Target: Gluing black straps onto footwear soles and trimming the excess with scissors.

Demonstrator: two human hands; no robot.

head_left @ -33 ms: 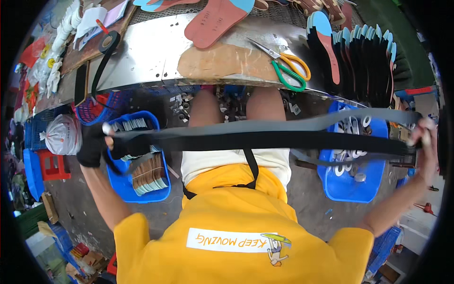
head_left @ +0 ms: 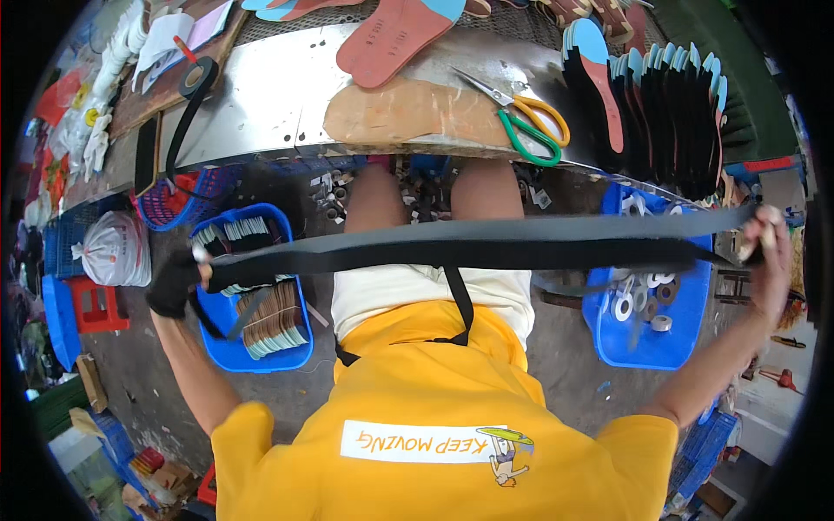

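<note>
Between my two hands a grey strip (head_left: 486, 230) and a black strip (head_left: 512, 254) stretch across above my lap, long and flat like tape or webbing. My left hand (head_left: 176, 282), in a black glove with bare fingertips, is closed on their left ends. At the far right my bare right hand (head_left: 769, 247) pinches the other ends. Both strips are blurred in places by motion. Loose tails hang below each hand. The left hand is above a blue basin (head_left: 291, 358) holding stacks of insoles; the right is beyond another blue basin (head_left: 625, 343) with several tape rolls.
Across the top runs a metal-topped bench (head_left: 261, 104). On it are scissors (head_left: 530, 130) with green and orange handles, a brown board (head_left: 408, 113), pink insoles (head_left: 391, 43), a row of black insoles (head_left: 669, 122) and a black tape roll (head_left: 198, 78). A red stool (head_left: 95, 304) stands left.
My right hand has shifted slightly inward, to the left. The strips' right part hangs a little lower, and my left hand has dropped slightly.
</note>
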